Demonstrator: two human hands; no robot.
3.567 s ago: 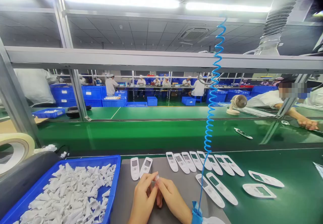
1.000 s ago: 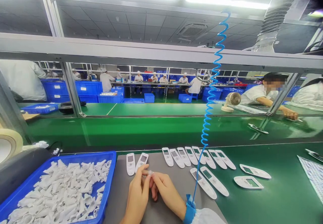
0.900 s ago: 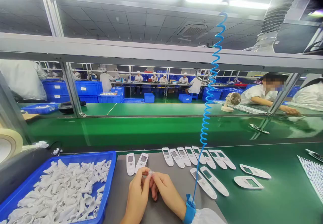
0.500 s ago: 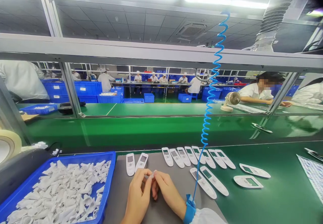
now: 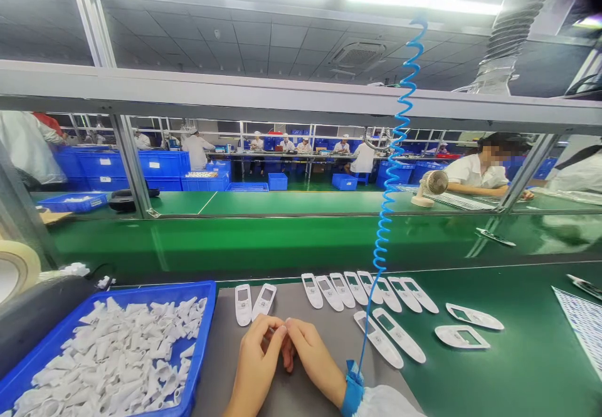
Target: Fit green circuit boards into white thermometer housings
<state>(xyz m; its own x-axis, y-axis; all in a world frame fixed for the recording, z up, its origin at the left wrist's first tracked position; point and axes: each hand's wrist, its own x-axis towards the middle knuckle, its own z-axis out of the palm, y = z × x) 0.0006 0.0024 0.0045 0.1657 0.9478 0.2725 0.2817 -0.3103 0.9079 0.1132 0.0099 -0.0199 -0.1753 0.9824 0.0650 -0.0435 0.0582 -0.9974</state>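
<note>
My left hand (image 5: 256, 367) and my right hand (image 5: 308, 357) meet fingertip to fingertip over a grey mat (image 5: 324, 326), both pinched closed around a tiny part that I cannot make out. A blue wrist strap (image 5: 352, 389) on my right wrist leads up a blue coiled cord (image 5: 388, 200). Two white shells with screens (image 5: 253, 303) lie just beyond my fingers. A row of several white shells (image 5: 369, 291) lies to the right.
A blue bin (image 5: 200, 342) of small white plastic pieces stands at the left. Two open white shells (image 5: 468, 328) lie on the green belt. A tape roll (image 5: 14, 273) sits at the far left. A person works across the line at the right, near a small fan (image 5: 431, 186).
My fingertips have closed tighter together and the small clear piece seen between them earlier is now hidden. A part on the far conveyor has drifted right.
</note>
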